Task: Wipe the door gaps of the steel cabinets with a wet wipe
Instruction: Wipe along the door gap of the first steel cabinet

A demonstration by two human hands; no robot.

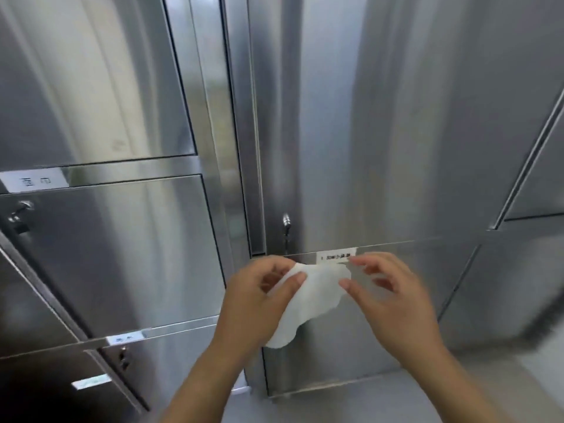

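A white wet wipe [308, 297] hangs crumpled between my two hands, in front of a steel cabinet door [351, 148]. My left hand [256, 297] pinches the wipe's upper left part between thumb and fingers. My right hand [387, 291] is at the wipe's right edge with thumb and forefinger spread; whether it grips the wipe I cannot tell. Both hands are level with the horizontal door gap [396, 241] just below a lock [286, 221]. A vertical door gap [254, 148] runs up above my left hand.
A white label [335, 256] is stuck on the steel strip behind the wipe. On the left stands another steel cabinet [122, 239] with several doors, labels and locks [19, 215]. Grey floor [351, 401] lies below.
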